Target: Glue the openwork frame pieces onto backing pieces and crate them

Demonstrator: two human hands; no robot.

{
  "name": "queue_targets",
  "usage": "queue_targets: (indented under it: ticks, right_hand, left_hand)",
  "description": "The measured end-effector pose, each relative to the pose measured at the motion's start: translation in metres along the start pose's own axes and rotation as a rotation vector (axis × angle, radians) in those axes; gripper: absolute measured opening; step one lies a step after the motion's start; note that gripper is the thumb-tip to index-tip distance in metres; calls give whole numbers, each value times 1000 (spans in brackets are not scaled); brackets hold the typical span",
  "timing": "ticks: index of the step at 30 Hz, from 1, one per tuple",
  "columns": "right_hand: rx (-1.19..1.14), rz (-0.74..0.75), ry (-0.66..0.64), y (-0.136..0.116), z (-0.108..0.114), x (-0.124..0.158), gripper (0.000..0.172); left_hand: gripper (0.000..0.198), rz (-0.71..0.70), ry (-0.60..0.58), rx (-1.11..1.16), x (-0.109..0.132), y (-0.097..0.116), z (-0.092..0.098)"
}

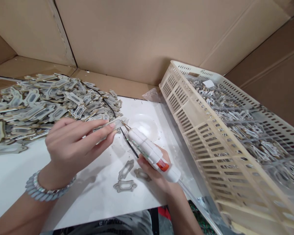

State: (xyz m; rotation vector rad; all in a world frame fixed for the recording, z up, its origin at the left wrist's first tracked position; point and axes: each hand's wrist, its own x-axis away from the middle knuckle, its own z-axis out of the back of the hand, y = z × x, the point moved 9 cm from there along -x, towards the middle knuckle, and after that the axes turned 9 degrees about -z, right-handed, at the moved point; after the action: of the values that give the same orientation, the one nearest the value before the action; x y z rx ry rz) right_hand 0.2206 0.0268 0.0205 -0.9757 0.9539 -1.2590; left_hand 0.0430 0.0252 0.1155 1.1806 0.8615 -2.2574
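My left hand [75, 143] pinches a small grey ornate frame plate [116, 123] between thumb and fingers, above the white table [88, 192]. My right hand [159, 173] is wrapped round a white glue gun [145, 145] with an orange part near its rear. Its pointed metal tip is at the right end of the plate; whether they touch I cannot tell. A pale rod runs from the gun's back end toward the lower right. Below the hands lie loose frame plates [124, 186], one partly hidden by my right hand.
A large heap of similar plates [44, 104] spreads over the left and back. At right stands a cream slotted plastic crate [198, 140] with bagged pieces inside. A black cord [109, 105] crosses the heap and table. Cardboard walls [127, 39] enclose the back.
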Motion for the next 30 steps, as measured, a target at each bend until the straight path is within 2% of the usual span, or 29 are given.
queue_targets:
  ticks: [5, 9, 14, 17, 20, 28, 30]
  right_hand:
    - [35, -36, -14, 4, 0, 0, 30]
    - [79, -37, 37, 3, 7, -1, 32]
    - [-80, -200, 65, 18, 14, 2, 21]
    - [-226, -313, 57, 28, 13, 6, 34]
    - [-340, -372, 4, 32, 6, 8, 45]
    - [-401, -369, -53, 35, 0, 9, 45]
    - [-428, -346, -39, 36, 1, 9, 42]
  left_hand:
    - [15, -4, -1, 13, -1, -2, 1]
    - [15, 10, -10, 67, 1, 0, -1]
    - [8, 204, -16, 405, 5, 5, -13]
    - [6, 265, -42, 585, 5, 15, -22]
    - [6, 287, -60, 673, 5, 23, -27]
    - [16, 402, -69, 731, 11, 22, -32]
    - [24, 514, -79, 838, 17, 17, -39]
